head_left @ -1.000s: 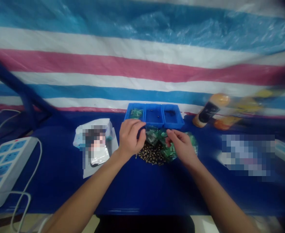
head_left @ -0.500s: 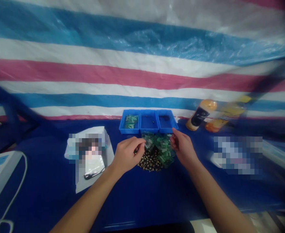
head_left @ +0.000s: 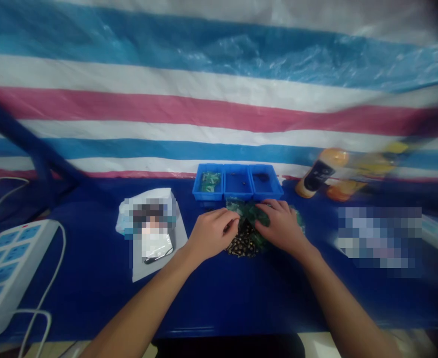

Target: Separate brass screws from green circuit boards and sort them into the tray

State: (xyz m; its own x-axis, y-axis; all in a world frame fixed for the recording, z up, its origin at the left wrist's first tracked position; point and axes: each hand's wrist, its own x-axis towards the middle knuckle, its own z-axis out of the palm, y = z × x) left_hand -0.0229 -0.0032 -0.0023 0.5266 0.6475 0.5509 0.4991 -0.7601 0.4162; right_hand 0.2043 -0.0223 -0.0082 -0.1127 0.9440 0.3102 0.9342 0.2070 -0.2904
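My left hand [head_left: 214,232] is closed in a pinch at the left side of a pile of small brass-and-black parts [head_left: 241,245]. What its fingertips hold is too small and dark to make out. My right hand [head_left: 284,226] reaches over the pile from the right, its thumb and fingers closing around glossy green flat pieces [head_left: 257,214]. More green pieces lie behind the parts and under this hand, partly hidden. Just beyond both hands stands a blue three-section tray [head_left: 237,195]; green pieces lie in its left section, with a few tiny dark bits in the others.
Left of the hands, a white sheet [head_left: 141,266] bears a pale packet and a dark cord. A white power strip [head_left: 21,268] with cables lies far left. Two orange-and-yellow bottles [head_left: 321,174] stand at back right, near a blurred pack [head_left: 383,238]. Striped sheeting [head_left: 219,109] hangs behind the blue table.
My right hand has come down and leftward from beside the tray's right corner onto the green pieces. My left hand stays pinched beside the pile. The whole view has shifted slightly.
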